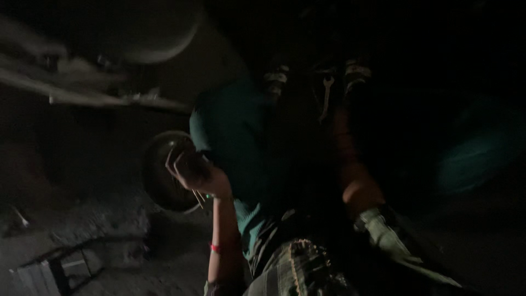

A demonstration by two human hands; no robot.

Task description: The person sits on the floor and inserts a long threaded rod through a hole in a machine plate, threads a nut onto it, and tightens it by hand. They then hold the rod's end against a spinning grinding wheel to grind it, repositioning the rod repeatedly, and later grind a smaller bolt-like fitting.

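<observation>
Super dark spot, dirt floor (109,230) barely lit. Left hand (194,170) has its grip closed around something small, can't make out what, with one thin stick poking out below it, right in front of a round dark wheel (159,175). Right hand's lost in shadow. One wrench (326,98) lies farther off, by two feet.

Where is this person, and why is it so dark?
Probably a dim repair workshop or garage with a dirt floor, though it is hard to be sure. A wrench lies near the feet, a round wheel-like part sits beside the left hand, and blurred metal machinery hangs above.
</observation>
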